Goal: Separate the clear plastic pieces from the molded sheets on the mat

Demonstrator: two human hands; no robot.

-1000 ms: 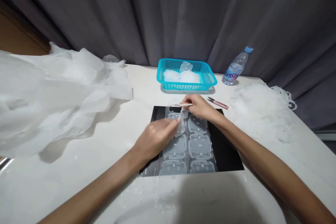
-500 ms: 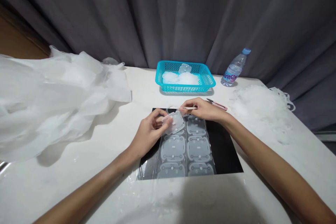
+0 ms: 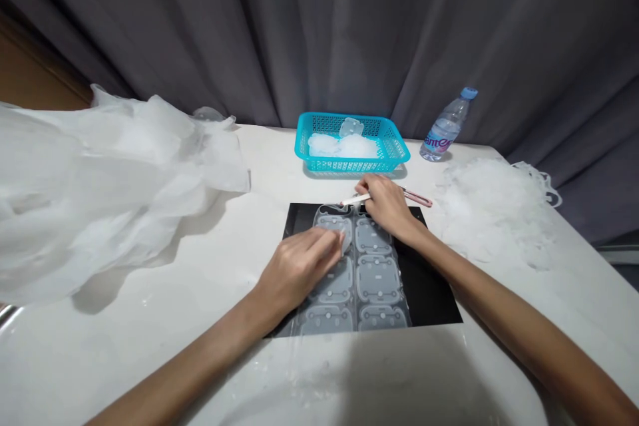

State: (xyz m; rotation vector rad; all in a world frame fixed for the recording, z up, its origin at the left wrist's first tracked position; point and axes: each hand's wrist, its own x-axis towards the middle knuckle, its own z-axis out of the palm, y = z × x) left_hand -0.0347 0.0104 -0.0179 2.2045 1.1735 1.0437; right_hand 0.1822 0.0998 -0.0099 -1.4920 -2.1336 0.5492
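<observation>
On a black mat (image 3: 432,293) lies a clear sheet of joined translucent square pieces (image 3: 378,277) in two columns. My left hand (image 3: 302,263) is over the left column, its fingers pinched on a small translucent piece (image 3: 345,241) that they largely cover. At the sheet's far edge my right hand (image 3: 387,205) is closed around a slim white stick-like tool (image 3: 355,200), which points left. What kind of tool it is I cannot make out. Just behind the right hand lies a pair of pink-handled snips (image 3: 418,198), partly hidden.
A blue plastic basket (image 3: 352,166) holds several translucent pieces at the back. A water bottle (image 3: 444,130) stands to its right. Clear plastic scraps (image 3: 496,213) are heaped at the right. A large crumpled white plastic bag (image 3: 124,186) covers the left; a grey curtain (image 3: 319,33) hangs behind.
My left hand has turned palm down and lowered the translucent piece toward the sheet. My right hand has shifted slightly away from me, its white tool now showing more fully.
</observation>
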